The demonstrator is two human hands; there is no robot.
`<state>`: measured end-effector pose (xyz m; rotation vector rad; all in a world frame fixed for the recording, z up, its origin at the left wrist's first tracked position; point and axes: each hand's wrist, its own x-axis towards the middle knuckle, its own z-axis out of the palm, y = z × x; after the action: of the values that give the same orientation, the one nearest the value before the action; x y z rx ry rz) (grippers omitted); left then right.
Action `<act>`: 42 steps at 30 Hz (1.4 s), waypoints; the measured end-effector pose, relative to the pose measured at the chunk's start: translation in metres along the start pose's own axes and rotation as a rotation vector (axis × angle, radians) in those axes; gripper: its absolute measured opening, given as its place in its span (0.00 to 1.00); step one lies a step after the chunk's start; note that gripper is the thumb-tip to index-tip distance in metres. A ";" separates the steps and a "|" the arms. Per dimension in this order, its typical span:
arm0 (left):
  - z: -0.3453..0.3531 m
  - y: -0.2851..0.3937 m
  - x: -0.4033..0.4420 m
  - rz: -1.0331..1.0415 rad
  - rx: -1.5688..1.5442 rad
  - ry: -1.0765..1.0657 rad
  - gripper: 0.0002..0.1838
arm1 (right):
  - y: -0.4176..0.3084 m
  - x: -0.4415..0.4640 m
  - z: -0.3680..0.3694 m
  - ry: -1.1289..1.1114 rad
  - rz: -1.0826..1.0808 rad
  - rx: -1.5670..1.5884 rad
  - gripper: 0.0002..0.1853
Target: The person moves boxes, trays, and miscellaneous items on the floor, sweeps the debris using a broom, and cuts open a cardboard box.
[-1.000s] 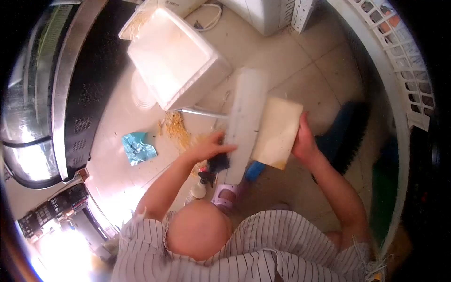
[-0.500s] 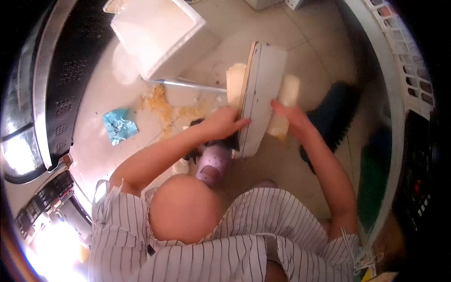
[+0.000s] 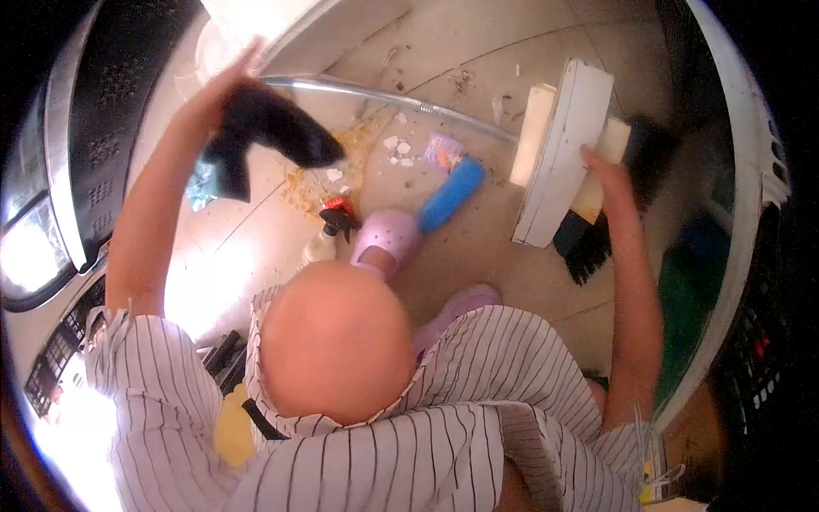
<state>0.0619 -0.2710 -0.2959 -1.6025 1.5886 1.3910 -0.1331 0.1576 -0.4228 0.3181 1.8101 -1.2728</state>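
My left hand [image 3: 235, 75] is raised at the upper left with a dark cloth [image 3: 281, 128] hanging from it. Its fingers are blurred and partly hidden. On the right, my right hand [image 3: 606, 171] grips a long white panel [image 3: 567, 154], held tilted, with cream-coloured pieces [image 3: 533, 135] showing on both sides of it. A dark brush head [image 3: 584, 243] lies beneath the panel and my right hand. A metal pole [image 3: 384, 96] runs across the floor between the cloth and the panel.
Yellow debris [image 3: 363, 141] and white scraps [image 3: 397, 149] litter the floor [image 3: 478, 264]. Nearby are a blue object [image 3: 452, 194], a purple packet [image 3: 444, 152], a spray bottle [image 3: 322, 243] and a pink shoe [image 3: 388, 235]. A white box [image 3: 333, 34] stands at the top.
My left hand has left the panel and moved up and left with the dark cloth. My right hand has carried the panel to the right. The view has shifted.
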 end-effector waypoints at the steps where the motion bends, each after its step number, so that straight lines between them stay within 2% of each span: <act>1: -0.022 -0.005 0.018 -0.018 -0.211 0.000 0.45 | 0.007 0.004 -0.006 0.054 0.049 -0.012 0.26; 2: -0.021 -0.001 0.031 -0.018 -0.214 -0.012 0.45 | 0.014 0.003 -0.005 0.024 -0.030 0.115 0.25; 3: -0.020 0.004 0.039 0.025 -0.216 0.026 0.42 | 0.017 0.006 -0.009 0.032 -0.029 0.107 0.25; 6: -0.016 0.006 0.061 0.145 -0.216 0.149 0.35 | 0.018 0.018 -0.015 -0.058 0.109 0.077 0.25; 7: -0.026 0.004 0.073 0.148 -0.221 0.144 0.35 | 0.018 0.019 -0.015 -0.053 0.106 0.073 0.25; 9: -0.048 -0.003 0.087 0.284 -0.110 0.039 0.30 | 0.016 0.022 -0.015 -0.041 0.158 0.077 0.25; 10: -0.043 -0.002 0.065 0.324 -0.122 0.148 0.27 | 0.016 0.022 -0.015 -0.043 0.157 0.077 0.25; 12: -0.079 -0.022 0.062 0.443 -0.016 0.310 0.24 | 0.017 0.022 -0.014 -0.039 0.121 0.047 0.26; 13: -0.088 -0.032 0.039 0.457 0.164 0.451 0.22 | 0.016 0.019 -0.013 -0.041 0.121 0.057 0.26; 14: -0.106 -0.051 0.022 0.294 0.071 0.480 0.23 | 0.013 0.014 -0.012 -0.041 0.109 0.067 0.26; 15: -0.115 -0.073 -0.001 0.261 0.092 0.532 0.23 | 0.012 0.011 -0.010 -0.042 0.093 0.081 0.26; 16: -0.116 -0.091 -0.027 0.082 0.124 0.688 0.24 | 0.016 0.013 -0.012 -0.048 0.084 0.100 0.26; 17: -0.136 -0.136 -0.034 0.245 0.176 0.653 0.23 | 0.021 0.018 -0.019 -0.026 0.088 0.057 0.26; 18: -0.166 -0.186 -0.037 0.119 0.107 0.576 0.21 | 0.025 0.022 -0.021 -0.007 0.088 0.019 0.26; 19: -0.191 -0.249 -0.039 0.169 0.350 0.593 0.19 | 0.025 0.021 -0.019 -0.018 0.076 0.045 0.26; 20: -0.159 -0.258 -0.070 0.114 0.380 0.527 0.19 | 0.022 0.017 -0.018 -0.041 0.066 0.087 0.26; 21: -0.130 -0.281 -0.091 0.203 0.218 0.530 0.19 | 0.018 0.014 -0.017 -0.060 0.057 0.127 0.26; 23: -0.119 -0.326 -0.106 -0.034 0.362 0.480 0.19 | 0.014 0.012 -0.014 -0.029 0.061 0.099 0.26; 26: -0.123 -0.364 -0.111 -0.467 0.873 0.342 0.20 | 0.014 0.012 -0.011 -0.003 0.070 0.085 0.26; 27: -0.126 -0.360 -0.112 -0.518 1.011 0.341 0.21 | 0.013 0.013 -0.010 -0.008 0.081 0.105 0.26; 28: -0.127 -0.341 -0.112 -0.458 1.112 0.432 0.21 | 0.010 0.014 -0.011 -0.043 0.138 0.097 0.26; 29: -0.127 -0.321 -0.111 -0.375 1.198 0.531 0.22 | 0.008 0.014 -0.009 -0.050 0.133 0.097 0.26; 30: -0.124 -0.285 -0.112 -0.195 1.243 0.697 0.24 | 0.000 0.008 -0.007 -0.028 0.142 0.052 0.27; 31: -0.124 -0.253 -0.104 -0.097 1.277 0.680 0.23 | -0.002 0.006 -0.006 -0.009 0.138 0.017 0.27; 32: -0.109 -0.209 -0.100 -0.123 1.222 0.677 0.20 | -0.006 -0.001 -0.003 -0.026 0.123 0.010 0.28; 33: -0.102 -0.186 -0.091 -0.058 1.287 0.664 0.17 | -0.005 -0.001 -0.003 -0.028 0.116 0.010 0.28; 34: -0.083 -0.145 -0.091 -0.035 1.321 0.565 0.16 | -0.004 0.002 -0.005 -0.017 0.117 -0.001 0.28; 35: -0.062 -0.112 -0.092 0.098 1.379 0.467 0.15 | -0.004 0.003 -0.005 -0.006 0.118 -0.012 0.28; 36: -0.037 -0.075 -0.097 0.112 1.294 0.385 0.15 | -0.006 0.003 -0.003 -0.003 0.125 -0.019 0.28; 38: -0.010 -0.045 -0.080 0.318 1.318 0.334 0.15 | -0.010 0.000 -0.004 0.008 0.192 0.024 0.27; 39: 0.002 -0.027 -0.068 0.318 1.267 0.310 0.15 | -0.012 0.001 -0.004 0.019 0.180 0.021 0.27; 41: 0.002 0.000 -0.025 0.385 1.282 0.406 0.15 | -0.007 0.002 -0.003 0.071 0.125 0.001 0.27; 42: -0.009 0.005 0.003 0.514 1.289 0.543 0.16 | -0.004 0.003 -0.004 0.049 0.128 0.101 0.26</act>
<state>0.0597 -0.2809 -0.2939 -0.7537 2.5002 -0.1484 -0.1391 0.1588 -0.4221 0.5170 1.7408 -1.2785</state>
